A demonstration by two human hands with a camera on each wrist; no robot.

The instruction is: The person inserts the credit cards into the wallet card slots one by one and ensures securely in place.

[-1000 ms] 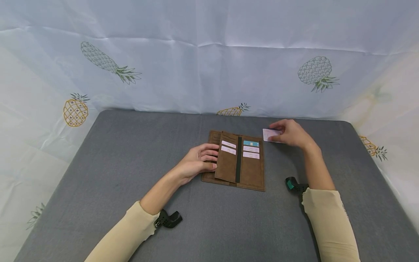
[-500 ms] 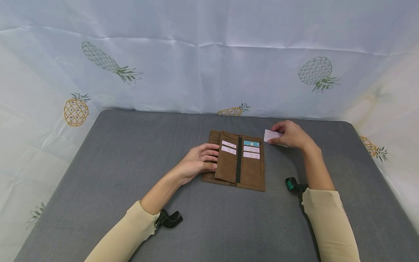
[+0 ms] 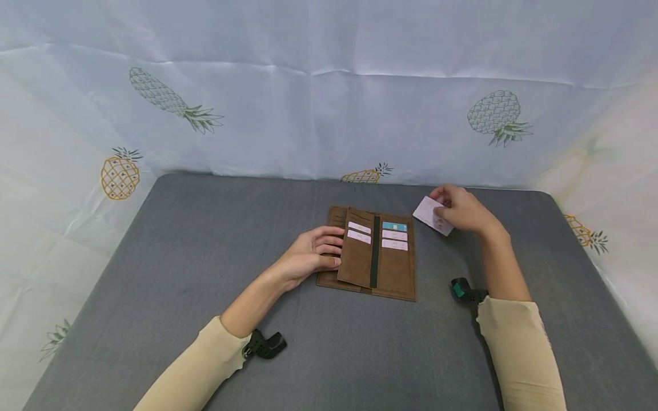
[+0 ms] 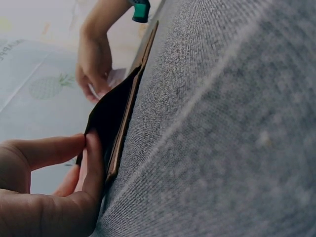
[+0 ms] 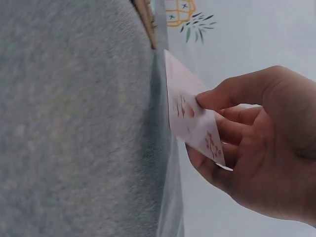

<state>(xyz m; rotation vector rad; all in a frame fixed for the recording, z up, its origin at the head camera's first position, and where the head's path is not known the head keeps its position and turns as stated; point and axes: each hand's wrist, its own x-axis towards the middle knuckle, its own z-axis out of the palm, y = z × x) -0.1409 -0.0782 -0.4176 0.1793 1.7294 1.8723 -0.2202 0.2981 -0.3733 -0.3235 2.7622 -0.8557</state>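
A brown wallet (image 3: 393, 274) lies spread on the grey table, its inner flap (image 3: 354, 265) lifted at the left edge. My left hand (image 3: 313, 257) pinches that flap between thumb and fingers; the left wrist view shows the dark underside of the flap (image 4: 111, 113) raised there. Pale pink cards (image 3: 358, 236) and a blue card (image 3: 394, 226) sit in the slots. Right of the wallet's far corner, my right hand (image 3: 462, 211) pinches a pale pink card (image 5: 185, 101) between thumb and fingers. Reddish print shows on its face, and it is tilted, close over the table.
The grey table (image 3: 226, 228) meets a pale curtain (image 3: 288, 125) with pineapple prints at its far edge. Black wrist-worn devices hang by the left sleeve (image 3: 205, 354) and the right sleeve (image 3: 519, 348).
My right hand has turned the pink card, so its near end now points toward the lower right and more of its face shows. The left hand and wallet have stayed put.
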